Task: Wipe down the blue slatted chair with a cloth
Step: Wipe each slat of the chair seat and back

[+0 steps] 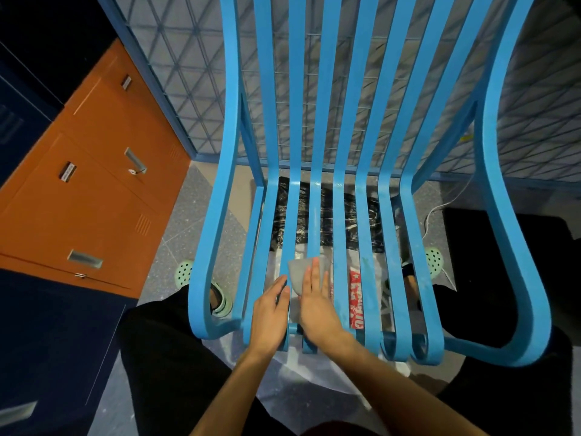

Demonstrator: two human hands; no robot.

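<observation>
The blue slatted chair (341,221) stands on the floor directly in front of the person, seat towards them. Its bent slats appear rigid, smooth and glossy, so it should stay put under wiping pressure but offer little friction. The grey cloth (298,272) lies on a central seat slat near the front edge. It looks thin, soft and light, and is best controlled by flat pressure. The right hand (317,303) presses it down, fingers straight. The left hand (270,309) rests released on the adjacent slat, fingers extended
</observation>
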